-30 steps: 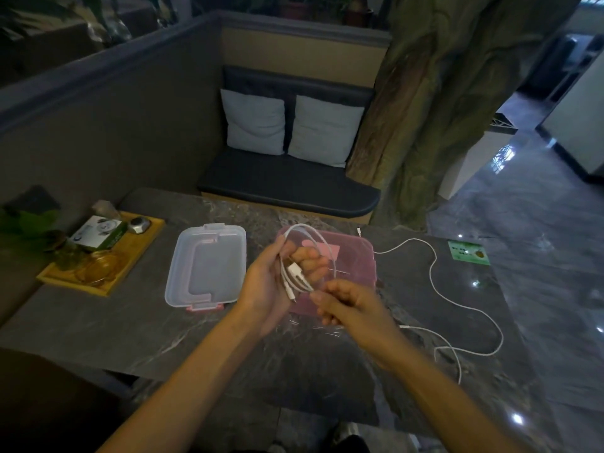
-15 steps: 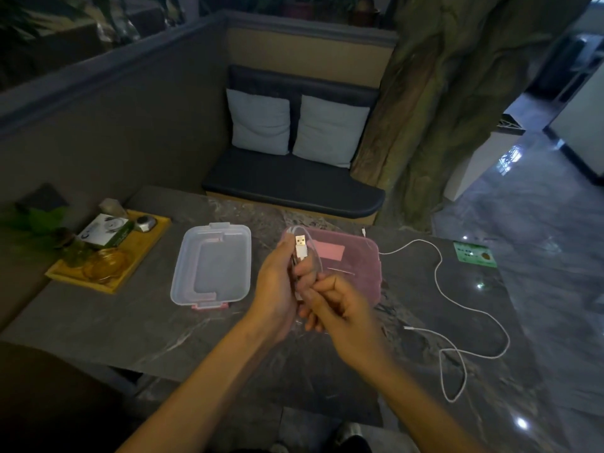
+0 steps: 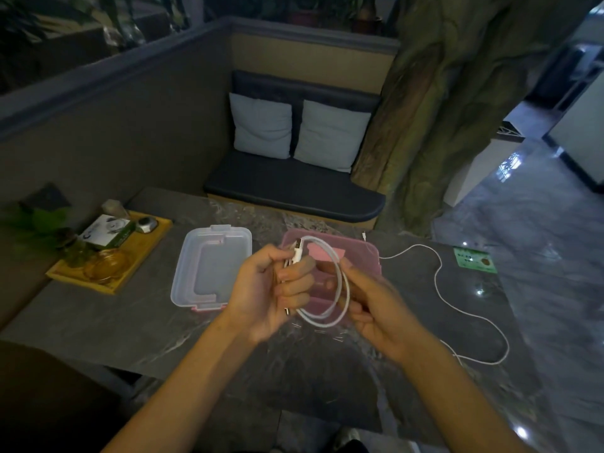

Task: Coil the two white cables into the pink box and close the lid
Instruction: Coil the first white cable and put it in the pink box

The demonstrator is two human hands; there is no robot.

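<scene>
Left hand [image 3: 271,289] grips a smooth white cable [image 3: 340,282] coiled round — right hand [image 3: 376,305] pinches the loop above the pink box [image 3: 366,253].

green card [image 3: 475,259] print blurred, white packet [image 3: 106,231] unreadable

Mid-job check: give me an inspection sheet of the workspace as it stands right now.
Surface: dark marble table, bare at the near edge.
Job's things: pink box open; clear lid lying left of it.
Clutter: yellow tray with a glass dish and small carton at far left; green card at right.
Grip: left hand closed on the coiled cable, plug end up; right hand closed on the loop's right side.
Cables: second cable loose on the table, right of the box.
Surroundings: bench seat with two cushions; tree trunk.
</scene>
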